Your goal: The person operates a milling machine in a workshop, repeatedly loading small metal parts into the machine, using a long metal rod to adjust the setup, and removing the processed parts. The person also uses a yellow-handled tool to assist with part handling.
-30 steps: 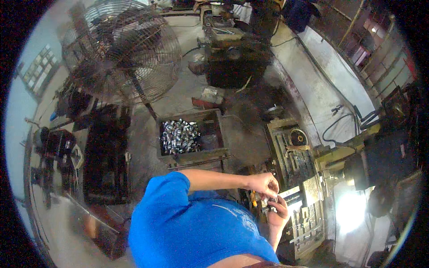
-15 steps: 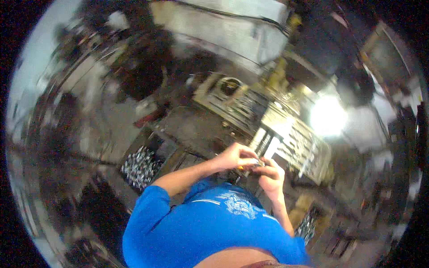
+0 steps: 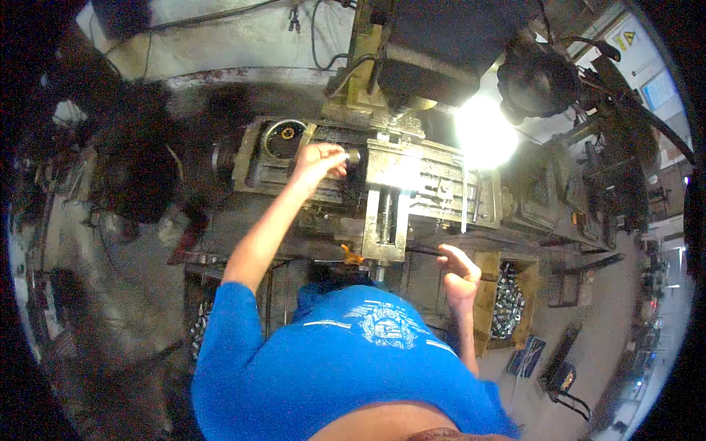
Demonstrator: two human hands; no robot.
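My left hand (image 3: pixel 321 163) reaches over the machine table to the left side of the vise. Its fingers are pinched on a small round metal part (image 3: pixel 354 156), held beside the dark gap left of the jaws. The steel machine vise (image 3: pixel 375 224) is bolted lengthwise toward me on the slotted table (image 3: pixel 437 195). My right hand (image 3: pixel 460 275) hovers to the right of the vise's near end, fingers curved and apart, with nothing seen in it. Close to my shirt, an orange handle (image 3: pixel 351 254) sticks out left of the vise's near end.
A wooden box (image 3: pixel 482 316) of small metal parts (image 3: pixel 507 305) stands to my right; more parts (image 3: pixel 198 327) lie at lower left. A handwheel-like ring (image 3: pixel 284 138) sits on the table's left end. The dark machine head (image 3: pixel 434 44) overhangs the back, near a bright lamp (image 3: pixel 485 132).
My hands were together in front of my chest and are now apart. The left has gone forward to the vise with a metal part; the right has moved slightly aside. The view has turned.
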